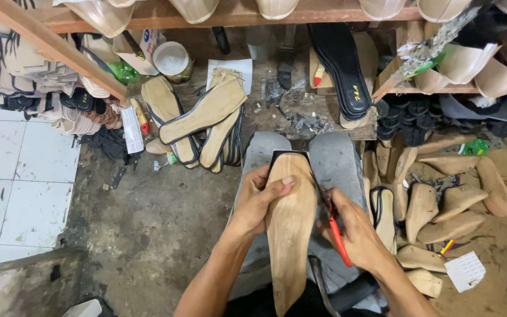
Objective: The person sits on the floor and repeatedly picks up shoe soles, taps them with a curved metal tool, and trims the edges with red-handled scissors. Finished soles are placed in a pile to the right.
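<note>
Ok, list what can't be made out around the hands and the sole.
- Tool in the right hand, head view: only a red handle shows; the working end is hidden behind the sole.
- Sole's underside: faces away from the camera.
- Left hand: fingertips wrap behind the sole's edge.
- Shelf contents: cut off by the top edge.

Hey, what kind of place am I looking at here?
Most likely a small shoemaking workshop. A pile of wooden shoe lasts lies on the floor, cut insoles are stacked ahead, and the left hand holds a sole being worked.
</note>
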